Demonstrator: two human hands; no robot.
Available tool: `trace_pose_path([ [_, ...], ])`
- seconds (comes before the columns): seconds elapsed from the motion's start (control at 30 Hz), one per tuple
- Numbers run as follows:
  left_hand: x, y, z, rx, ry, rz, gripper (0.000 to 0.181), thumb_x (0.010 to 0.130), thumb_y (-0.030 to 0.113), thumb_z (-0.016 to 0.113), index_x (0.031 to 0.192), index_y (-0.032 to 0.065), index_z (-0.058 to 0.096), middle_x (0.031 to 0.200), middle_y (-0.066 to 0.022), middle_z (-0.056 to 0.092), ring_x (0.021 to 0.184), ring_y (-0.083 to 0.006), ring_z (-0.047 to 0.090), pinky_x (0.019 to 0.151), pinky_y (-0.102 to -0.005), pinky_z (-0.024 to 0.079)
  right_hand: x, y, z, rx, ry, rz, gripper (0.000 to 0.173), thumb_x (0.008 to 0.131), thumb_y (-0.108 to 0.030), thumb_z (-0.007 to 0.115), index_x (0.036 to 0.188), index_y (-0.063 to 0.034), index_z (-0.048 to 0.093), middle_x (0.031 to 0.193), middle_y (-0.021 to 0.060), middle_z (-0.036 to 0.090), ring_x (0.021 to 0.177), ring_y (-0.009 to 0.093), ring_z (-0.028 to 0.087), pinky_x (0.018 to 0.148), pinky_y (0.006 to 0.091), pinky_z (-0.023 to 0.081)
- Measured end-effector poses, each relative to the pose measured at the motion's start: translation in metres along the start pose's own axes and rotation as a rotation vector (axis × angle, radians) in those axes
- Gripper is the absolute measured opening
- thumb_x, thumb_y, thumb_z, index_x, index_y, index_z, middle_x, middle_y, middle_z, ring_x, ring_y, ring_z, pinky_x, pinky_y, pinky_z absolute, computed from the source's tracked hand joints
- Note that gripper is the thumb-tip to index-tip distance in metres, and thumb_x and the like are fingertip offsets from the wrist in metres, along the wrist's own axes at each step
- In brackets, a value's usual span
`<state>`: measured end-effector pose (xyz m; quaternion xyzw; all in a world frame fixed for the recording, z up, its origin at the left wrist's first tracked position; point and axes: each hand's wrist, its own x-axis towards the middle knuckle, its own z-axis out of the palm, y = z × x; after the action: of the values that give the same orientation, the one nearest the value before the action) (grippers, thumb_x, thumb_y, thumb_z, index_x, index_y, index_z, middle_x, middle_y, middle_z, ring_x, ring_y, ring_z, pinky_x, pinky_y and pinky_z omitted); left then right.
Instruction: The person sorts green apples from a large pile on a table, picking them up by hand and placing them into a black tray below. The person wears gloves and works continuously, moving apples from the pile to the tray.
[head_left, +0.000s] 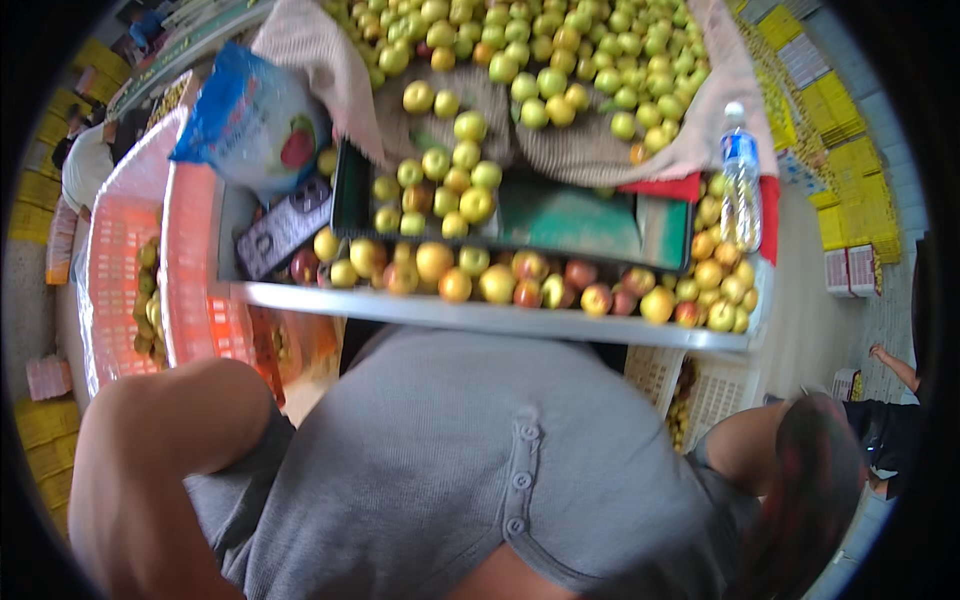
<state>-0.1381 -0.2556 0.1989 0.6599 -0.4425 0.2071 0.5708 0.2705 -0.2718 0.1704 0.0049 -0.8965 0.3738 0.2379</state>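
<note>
Both of my hands are out of view. My bare left arm is bent at the lower left; a dark, blurred sleeve covers part of my right arm at the lower right. Before me, round yellow-green fruits (555, 82), jujube-like, lie heaped on a ribbed cloth (457, 101). A black-rimmed tray (570, 217) with a green bottom sits nearer, several fruits on its left side. Redder fruits (454, 285) line the trough between the tray and the metal table edge (495, 316). At the left lies what looks like a mobile phone (285, 229) in a patterned case.
A blue-and-white plastic bag (255, 120) stands back left, above a lined orange crate (124, 285) holding fruit. A clear bottle (741, 187) lies at the right corner. Yellow cartons (855, 187) are stacked far right. Other people appear at left (86, 165) and right (885, 435).
</note>
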Motion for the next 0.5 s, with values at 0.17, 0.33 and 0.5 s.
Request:
trace_pose_path([
  [0.17, -0.099, -0.063, -0.061, -0.338, 1.091, 0.146, 0.013, 0.097, 0.013, 0.047, 0.101, 0.0137, 0.058, 0.083, 0.0004, 0.057, 0.069, -0.0126, 0.052, 0.046, -0.0208, 0.041, -0.028, 0.135, -0.035, 0.034, 0.793, 0.596, 0.052, 0.101, -0.032, 0.047, 0.140, 0.0027, 0.044, 0.143, 0.0132, 0.047, 0.136, 0.024, 0.040, 0.115, 0.0340, 0.025],
  [0.33, -0.129, -0.155, -0.118, -0.578, 2.094, -0.154, 0.017, 0.091, 0.018, 0.060, 0.107, 0.0133, 0.057, 0.082, -0.0002, 0.055, 0.070, -0.0152, 0.056, 0.046, -0.0211, 0.041, -0.044, 0.279, -0.064, -0.700, 0.753, 1.208, 0.081, 0.091, -0.063, 0.047, 0.151, -0.0140, 0.028, 0.155, 0.0214, 0.024, 0.145, 0.034, 0.019, 0.118, 0.0398, 0.017],
  [0.5, -0.145, -0.209, -0.112, -0.633, 2.076, -0.481, 0.023, 0.092, 0.018, 0.056, 0.114, 0.0144, 0.053, 0.081, -0.0016, 0.055, 0.070, -0.0180, 0.057, 0.049, -0.0251, 0.042, 0.021, 0.340, -0.031, -1.397, 0.251, 1.508, 0.083, 0.089, -0.073, 0.026, 0.150, -0.0185, 0.032, 0.160, 0.0097, 0.018, 0.147, 0.034, 0.011, 0.112, 0.0646, -0.005],
])
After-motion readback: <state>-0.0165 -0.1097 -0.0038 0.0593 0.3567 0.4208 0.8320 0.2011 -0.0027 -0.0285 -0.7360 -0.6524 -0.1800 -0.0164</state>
